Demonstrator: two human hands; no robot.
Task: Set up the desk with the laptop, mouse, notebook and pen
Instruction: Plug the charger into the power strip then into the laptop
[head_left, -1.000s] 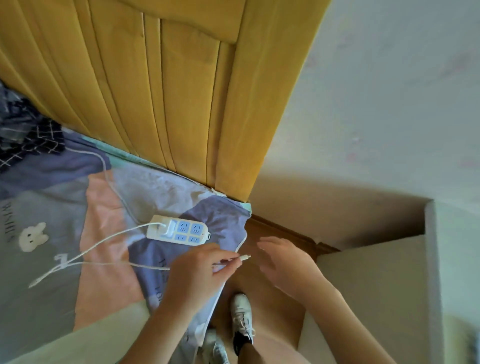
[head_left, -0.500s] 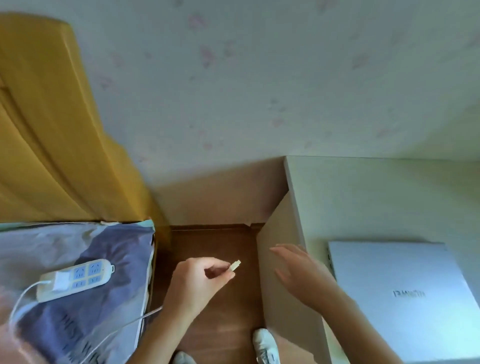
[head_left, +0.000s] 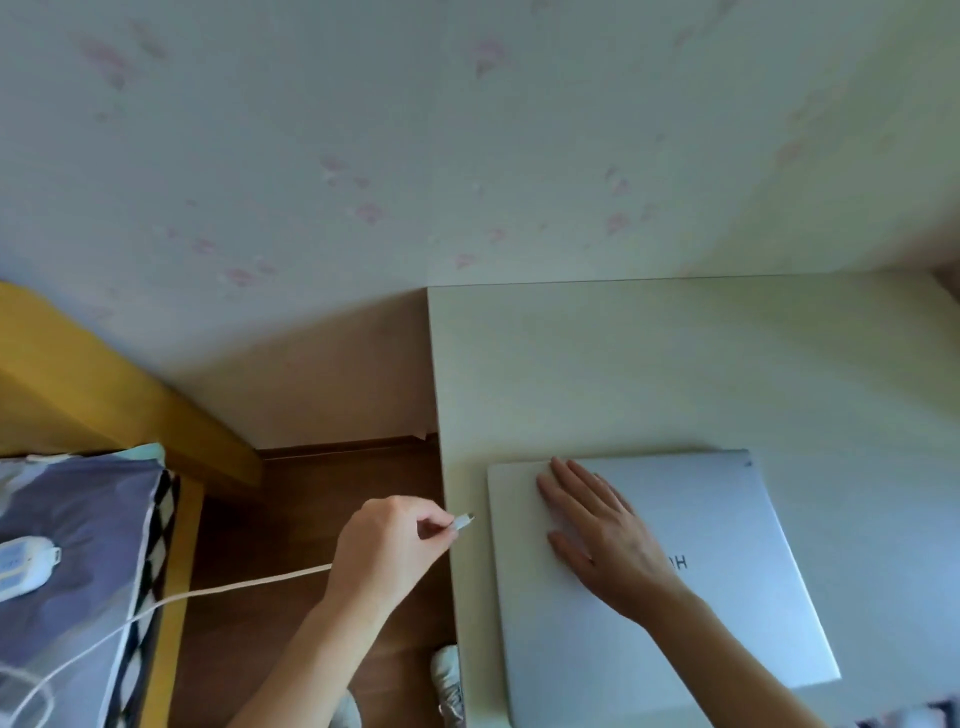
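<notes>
A closed silver laptop (head_left: 727, 530) lies on the white desk (head_left: 623, 374), near its left edge. My right hand (head_left: 597, 530) rests flat on the laptop's lid, fingers spread toward its back left corner. My left hand (head_left: 389, 551) pinches the plug end of a white charging cable (head_left: 234, 584), with the connector tip (head_left: 464, 520) just over the desk's left edge, a short way from the laptop's left side. No mouse, notebook or pen shows.
A white power strip (head_left: 21, 569) lies on the patterned bedding (head_left: 78, 519) at the left, with the cable running from there. A yellow bed frame (head_left: 104, 395) and brown wooden floor (head_left: 311, 493) fill the gap beside the desk. My shoe (head_left: 447, 675) shows below.
The view has swung right from the bed to the desk. My left hand carried the cable plug up to the desk edge, and my right hand came down flat on the laptop lid.
</notes>
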